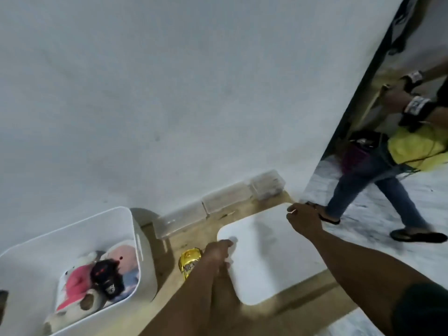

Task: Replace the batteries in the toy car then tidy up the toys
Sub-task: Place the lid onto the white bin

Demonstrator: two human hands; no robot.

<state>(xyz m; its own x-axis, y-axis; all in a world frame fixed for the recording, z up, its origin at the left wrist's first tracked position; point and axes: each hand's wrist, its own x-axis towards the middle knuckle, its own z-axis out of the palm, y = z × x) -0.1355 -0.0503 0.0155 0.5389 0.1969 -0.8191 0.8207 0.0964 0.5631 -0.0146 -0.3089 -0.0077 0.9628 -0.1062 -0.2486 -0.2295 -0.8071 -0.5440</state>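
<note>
A white rectangular lid (271,258) lies flat on the wooden table (312,311). My left hand (219,253) grips its near left edge and my right hand (304,218) grips its far right corner. A gold toy car (189,261) sits on the table just left of my left hand, partly hidden by my forearm. At the left stands an open white bin (143,251) holding several soft toys (97,280), pink, black and cream.
Clear plastic boxes (225,202) line the white wall (169,93) behind the lid. A mirror (397,151) at the right reflects a person in a yellow top and jeans. Marble floor shows past the table's right edge.
</note>
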